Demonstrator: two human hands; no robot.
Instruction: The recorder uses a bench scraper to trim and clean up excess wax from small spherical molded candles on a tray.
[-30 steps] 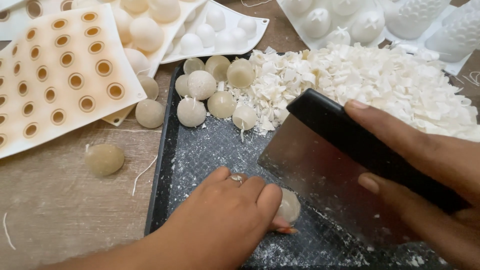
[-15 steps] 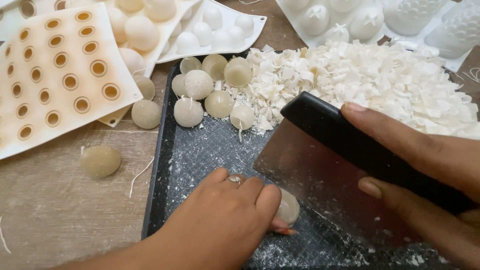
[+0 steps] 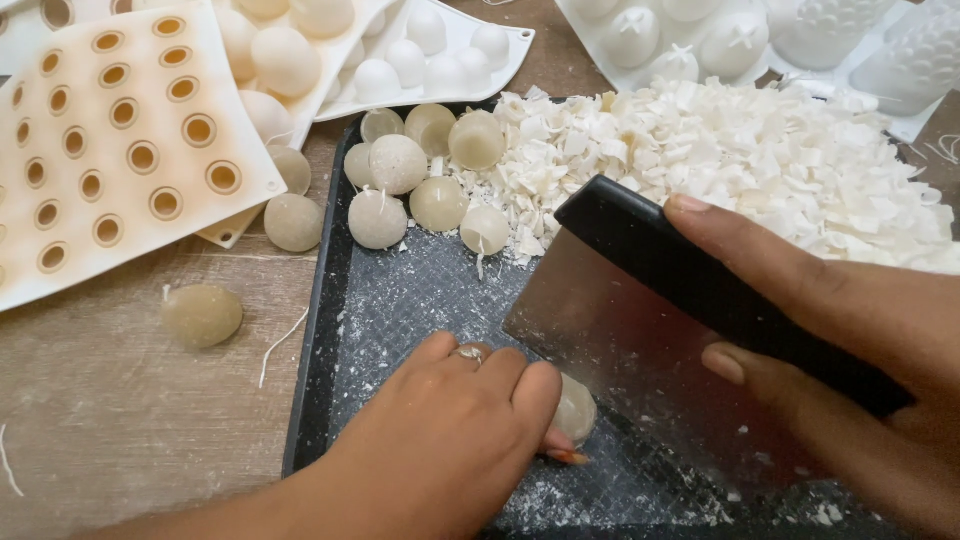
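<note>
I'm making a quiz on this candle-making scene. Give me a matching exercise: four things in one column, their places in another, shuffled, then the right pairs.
Things:
1. wax ball
2. scraper
3. pile of wax shavings
4. mould with round holes

Places:
A. far end of the black tray
B. on the wooden table, left of the tray
C. under the left hand's fingertips
D. gripped by the right hand

Pairs: 1-C, 2-D, 3-A, 4-B
</note>
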